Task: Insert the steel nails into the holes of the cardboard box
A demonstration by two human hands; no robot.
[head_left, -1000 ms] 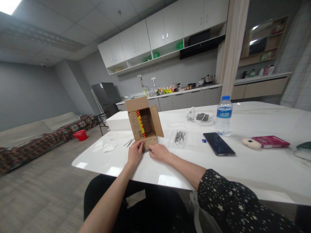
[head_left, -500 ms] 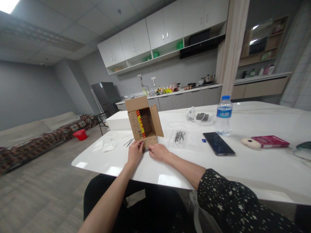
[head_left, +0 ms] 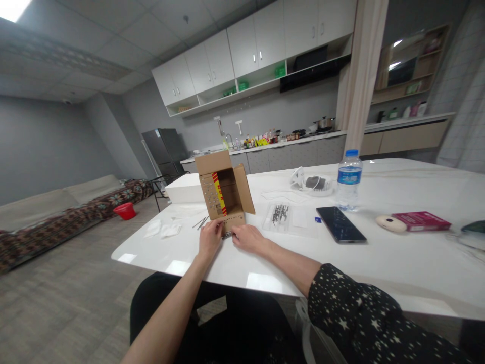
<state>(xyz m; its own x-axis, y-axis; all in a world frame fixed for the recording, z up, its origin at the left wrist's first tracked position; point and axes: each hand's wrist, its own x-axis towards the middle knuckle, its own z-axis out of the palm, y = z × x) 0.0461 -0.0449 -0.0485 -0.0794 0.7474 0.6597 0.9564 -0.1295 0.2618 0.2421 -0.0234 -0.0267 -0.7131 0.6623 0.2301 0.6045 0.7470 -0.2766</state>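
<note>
An open cardboard box [head_left: 209, 191] with a red-and-yellow strip stands on the white table, its mouth facing me. Its front flap [head_left: 235, 220], dotted with a row of small dark marks, hangs down between my hands. My left hand [head_left: 210, 239] is closed at the flap's left side, fingertips pressed together. At the lower right edge, my right hand [head_left: 247, 236] is closed, its fingers curled under. A small dark metallic thing [head_left: 227, 234] shows between the fingertips; its kind is too small to make out. What each hand grips is hidden.
Right of the box lies a clear plastic case [head_left: 281, 216] of small metal pieces. Farther right are a black phone [head_left: 341, 224], a water bottle [head_left: 349, 182] and a maroon box [head_left: 422, 221]. Thin metal tools [head_left: 200, 222] and white tissues [head_left: 170, 231] lie left.
</note>
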